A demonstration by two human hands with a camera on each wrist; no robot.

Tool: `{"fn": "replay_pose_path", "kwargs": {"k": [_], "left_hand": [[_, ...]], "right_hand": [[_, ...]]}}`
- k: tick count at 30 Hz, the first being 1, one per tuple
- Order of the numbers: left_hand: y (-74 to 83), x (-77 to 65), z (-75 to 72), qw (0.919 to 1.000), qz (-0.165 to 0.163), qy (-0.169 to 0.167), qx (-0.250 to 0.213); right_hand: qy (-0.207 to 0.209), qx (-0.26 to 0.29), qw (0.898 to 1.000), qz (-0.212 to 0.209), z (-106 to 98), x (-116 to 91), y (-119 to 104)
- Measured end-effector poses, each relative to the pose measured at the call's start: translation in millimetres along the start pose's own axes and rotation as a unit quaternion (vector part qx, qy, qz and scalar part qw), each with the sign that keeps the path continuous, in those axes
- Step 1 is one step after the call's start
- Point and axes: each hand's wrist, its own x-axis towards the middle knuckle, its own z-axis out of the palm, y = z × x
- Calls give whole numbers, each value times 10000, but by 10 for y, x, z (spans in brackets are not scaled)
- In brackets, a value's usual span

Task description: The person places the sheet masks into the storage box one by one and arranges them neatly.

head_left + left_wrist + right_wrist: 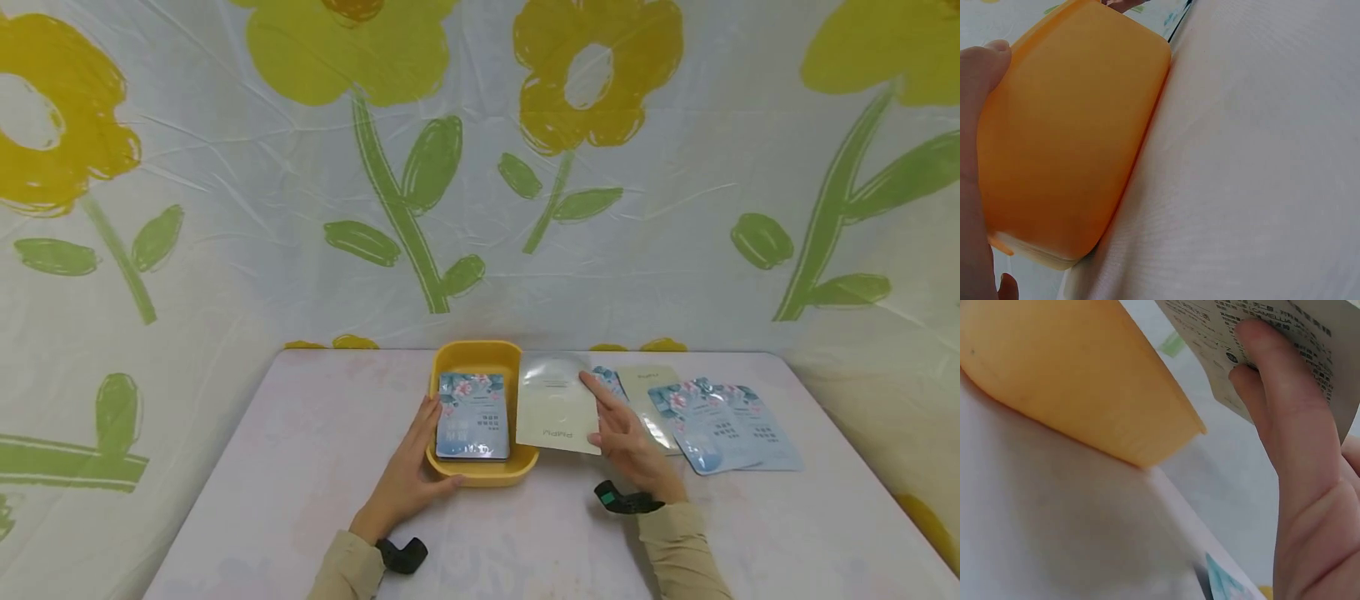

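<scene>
Head view: pale table, bearing a yellow bin. At the bin's eight o'clock, the left hand touches it, thumb and fingers spread wide. Toward three o'clock, the right hand pinches a cream packet; loose floral packets lie farther that way. Inside the bin lies one blue packet.

The cream sachet hides part of the yellow box's right rim; its smallest lines are too tiny for reading. The right wrist view's top edge cuts this sachet.
</scene>
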Motion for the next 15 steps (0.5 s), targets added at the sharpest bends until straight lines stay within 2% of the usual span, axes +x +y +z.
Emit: {"fn": "replay_pose_path", "kwargs": {"k": [6,11,15], "left_hand": [[-1,7,-7,9999,-8,-36,-104],[-5,10,-9,9999,62,14,-101],[-17,15,-3,9999,120,62,-58]], "right_hand": [[-23,144,9998,149,130,89,45],[145,-223,9993,270,183,136,77],[122,-497,9983,265,228,183,81]]}}
